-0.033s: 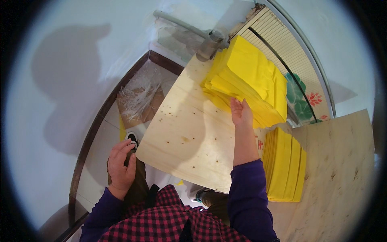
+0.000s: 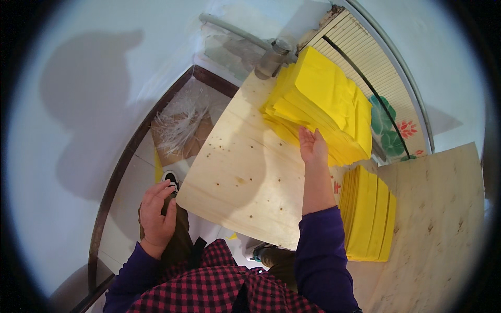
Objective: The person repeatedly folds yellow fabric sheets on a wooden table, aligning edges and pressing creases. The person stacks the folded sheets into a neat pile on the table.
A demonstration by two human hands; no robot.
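A tall stack of yellow fabric sheets (image 2: 334,99) leans unevenly at the far right of the pale plywood board (image 2: 235,161). My right hand (image 2: 314,147) is at the stack's near lower edge, palm turned up and fingers stretched out; whether the fingertips touch the sheets I cannot tell. Nothing shows in its grasp. Off the board's left corner, above my left thigh, my left hand (image 2: 158,216) hangs open and holds nothing. To the right of my right forearm lies a second, neater stack of yellow fabric (image 2: 368,214), its layers in several thick bundles.
Behind the tall stack stands a clear jar (image 2: 272,58). A heap of whitish strands (image 2: 182,120) lies on brown cardboard on the floor at the left. Another plywood board (image 2: 438,208) extends on the right. A flower-painted panel (image 2: 391,122) with a dark strip borders the far right.
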